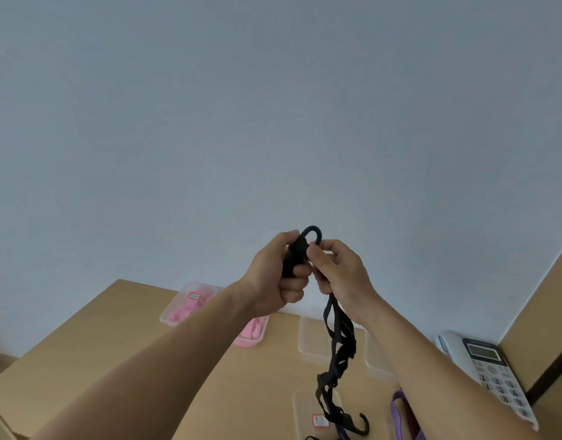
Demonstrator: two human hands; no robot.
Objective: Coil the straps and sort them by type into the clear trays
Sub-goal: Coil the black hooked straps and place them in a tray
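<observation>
I am gripping the black strap (338, 350) in both closed hands, left hand (278, 274) and right hand (340, 274); its dangling tail is risking snagging the tray (305, 408).

A tan wooden surface (82, 350) carries two clear trays of pink straps (190, 304) (252, 331), empty clear trays (311, 341) (one labelled (308, 411)), a purple strap (400, 408) and a white telephone (492, 369).

The strap (336, 344) and its hooks are plain black. The far left tray (190, 303) holds pink pieces, and the tray (252, 335) beside it too. A purple band (400, 408) lies near right. The phone (492, 373) is white, the table (114, 344) tan, the wall (273, 106) pale grey-blue.
</observation>
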